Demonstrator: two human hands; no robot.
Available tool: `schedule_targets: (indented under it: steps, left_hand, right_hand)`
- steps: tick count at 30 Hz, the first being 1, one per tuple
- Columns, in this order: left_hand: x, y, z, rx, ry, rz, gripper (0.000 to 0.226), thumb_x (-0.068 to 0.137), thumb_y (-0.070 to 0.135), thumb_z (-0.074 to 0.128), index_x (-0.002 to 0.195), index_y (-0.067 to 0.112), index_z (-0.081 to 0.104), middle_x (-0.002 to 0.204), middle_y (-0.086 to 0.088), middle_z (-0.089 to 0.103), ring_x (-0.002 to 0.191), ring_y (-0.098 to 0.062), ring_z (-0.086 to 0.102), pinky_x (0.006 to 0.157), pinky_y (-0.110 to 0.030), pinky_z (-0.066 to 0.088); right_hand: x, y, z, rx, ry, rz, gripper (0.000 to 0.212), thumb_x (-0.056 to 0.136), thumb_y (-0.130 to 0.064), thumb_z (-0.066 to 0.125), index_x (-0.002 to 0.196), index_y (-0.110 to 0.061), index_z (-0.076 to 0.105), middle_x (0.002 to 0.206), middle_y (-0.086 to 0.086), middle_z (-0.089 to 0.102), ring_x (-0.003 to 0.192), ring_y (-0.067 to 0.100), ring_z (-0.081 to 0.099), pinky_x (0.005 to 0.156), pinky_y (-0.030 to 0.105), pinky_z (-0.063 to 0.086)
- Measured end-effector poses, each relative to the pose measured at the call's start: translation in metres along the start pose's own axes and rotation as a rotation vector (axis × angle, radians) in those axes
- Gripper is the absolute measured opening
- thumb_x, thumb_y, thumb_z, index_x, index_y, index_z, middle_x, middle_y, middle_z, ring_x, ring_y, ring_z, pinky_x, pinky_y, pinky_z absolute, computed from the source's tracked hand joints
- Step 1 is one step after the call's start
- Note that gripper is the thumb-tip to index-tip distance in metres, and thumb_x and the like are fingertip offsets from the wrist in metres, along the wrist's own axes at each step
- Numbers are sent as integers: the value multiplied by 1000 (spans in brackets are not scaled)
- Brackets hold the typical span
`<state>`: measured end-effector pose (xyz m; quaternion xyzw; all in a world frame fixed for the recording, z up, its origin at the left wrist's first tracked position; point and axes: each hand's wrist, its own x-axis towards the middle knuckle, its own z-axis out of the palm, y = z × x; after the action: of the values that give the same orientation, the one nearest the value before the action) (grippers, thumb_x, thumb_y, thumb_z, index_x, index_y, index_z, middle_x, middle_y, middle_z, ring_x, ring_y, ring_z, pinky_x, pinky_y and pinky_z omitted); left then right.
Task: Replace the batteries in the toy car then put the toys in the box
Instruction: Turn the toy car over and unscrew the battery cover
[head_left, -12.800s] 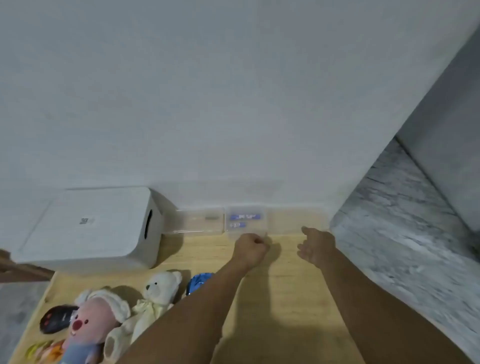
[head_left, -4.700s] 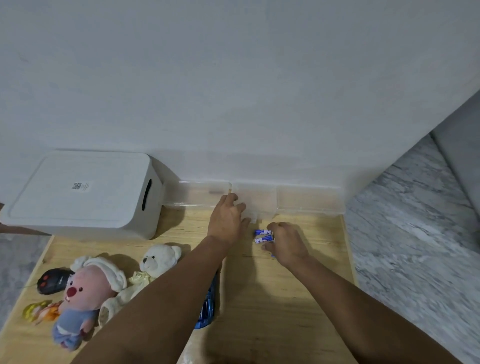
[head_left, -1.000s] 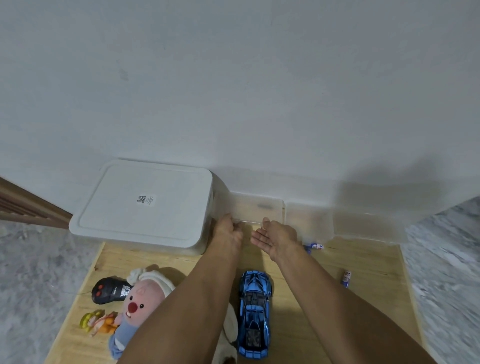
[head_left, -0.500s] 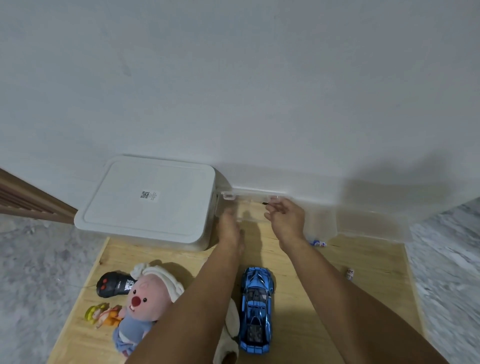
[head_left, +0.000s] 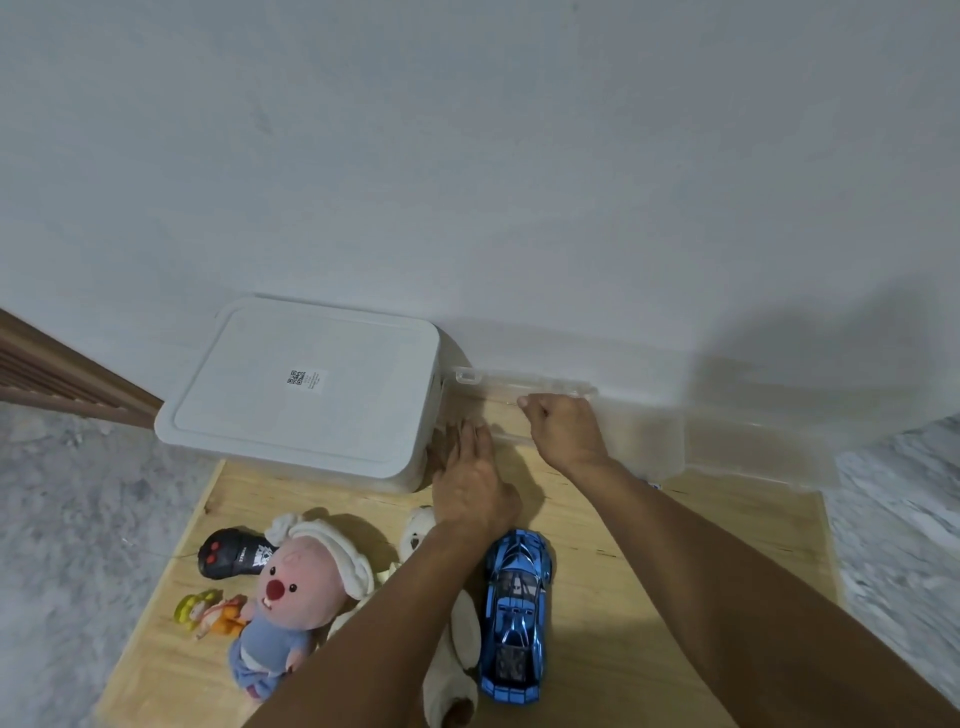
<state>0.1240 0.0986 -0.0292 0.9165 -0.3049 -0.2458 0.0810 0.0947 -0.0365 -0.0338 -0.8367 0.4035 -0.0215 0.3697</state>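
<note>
The blue toy car (head_left: 514, 613) lies on the wooden board, nose toward the wall, just right of my left forearm. My left hand (head_left: 470, 483) rests flat with fingers spread against the front of a small clear plastic case (head_left: 467, 410) by the wall. My right hand (head_left: 563, 428) pinches the case's clear lid (head_left: 519, 382), which is tilted up. The white storage box (head_left: 306, 389) stands shut to the left of the case. A pink plush (head_left: 296, 597), a white bear (head_left: 447, 649) partly under my arm, a black remote (head_left: 234, 553) and a small yellow-orange figure (head_left: 208, 613) lie at the left.
Two more clear cases (head_left: 649, 436) (head_left: 753, 452) line the wall to the right. A battery tip (head_left: 655, 486) peeks out beside my right forearm. The wooden board (head_left: 701, 530) is ringed by grey stone floor (head_left: 78, 519).
My right hand took hold of the clear lid and swung it up. My left hand slid back a little and flattened against the case.
</note>
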Motion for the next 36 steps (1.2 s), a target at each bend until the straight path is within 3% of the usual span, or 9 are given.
schedule_targets:
  steps: [2, 4, 14, 20, 24, 27, 29, 33, 36]
  left_hand:
    - [1, -2, -1, 20, -26, 6, 88, 88, 27, 51, 155, 12, -4, 163, -5, -7, 150, -23, 2, 119, -45, 19]
    - [4, -5, -1, 41, -56, 16, 90, 88, 28, 51, 155, 13, -7, 163, -4, -10, 150, -22, -1, 121, -44, 15]
    - [7, -15, -10, 53, -123, 73, 88, 91, 28, 50, 154, 14, -10, 162, -2, -15, 149, -20, -13, 122, -40, 2]
    - [9, -17, -12, 31, -180, 79, 91, 90, 25, 52, 154, 13, -12, 161, -2, -20, 149, -21, -15, 122, -42, 9]
    - [6, -14, -13, 8, -191, 78, 92, 89, 23, 51, 153, 10, -14, 161, -6, -20, 149, -22, -15, 122, -40, 9]
    - [4, -12, -17, 6, -192, 79, 92, 91, 25, 53, 153, 10, -14, 161, -6, -20, 148, -23, -16, 121, -39, 3]
    - [2, -11, -20, -8, -166, 95, 90, 92, 26, 54, 154, 11, -9, 162, -5, -16, 149, -23, -12, 120, -38, 7]
    - [-5, -10, -20, -45, -73, 113, 77, 90, 23, 54, 154, 12, 13, 163, -6, 4, 149, -24, 8, 114, -39, 31]
    - [-18, -6, -19, -73, 92, 91, 50, 90, 22, 53, 137, 8, 46, 144, -11, 45, 131, -25, 41, 105, -35, 41]
  right_hand:
    - [0, 0, 3, -125, -39, -21, 36, 98, -20, 48, 63, -17, 54, 70, 8, 58, 77, 29, 57, 66, 31, 42]
    - [0, -2, 5, -265, -43, -23, 20, 94, -8, 48, 91, -10, 67, 94, 14, 67, 94, 33, 61, 71, 30, 45]
    - [16, -19, 9, -606, -63, 40, 36, 92, 1, 42, 126, -4, 54, 125, 19, 56, 119, 37, 52, 97, 41, 46]
    - [9, -29, 9, -455, -147, 94, 30, 87, -20, 54, 116, -15, 57, 117, 14, 64, 116, 36, 54, 100, 41, 43]
    - [-6, -25, 0, -301, -116, 13, 29, 87, -8, 50, 112, -17, 62, 115, 8, 67, 115, 33, 55, 93, 35, 45]
    - [-19, -16, -13, -226, -108, -35, 31, 90, 1, 47, 112, -10, 67, 117, 7, 67, 112, 28, 59, 88, 31, 46]
    - [-25, -8, -20, -183, -110, -42, 27, 91, 1, 48, 106, -6, 69, 112, 9, 69, 107, 27, 62, 87, 28, 46]
    - [-39, 7, -34, -75, -42, 29, 17, 90, -3, 55, 86, -8, 71, 95, 11, 72, 90, 25, 66, 72, 22, 44]
    - [-50, 11, -42, -20, 13, 50, 19, 86, 1, 56, 86, -8, 73, 95, 9, 73, 91, 21, 64, 77, 17, 41]
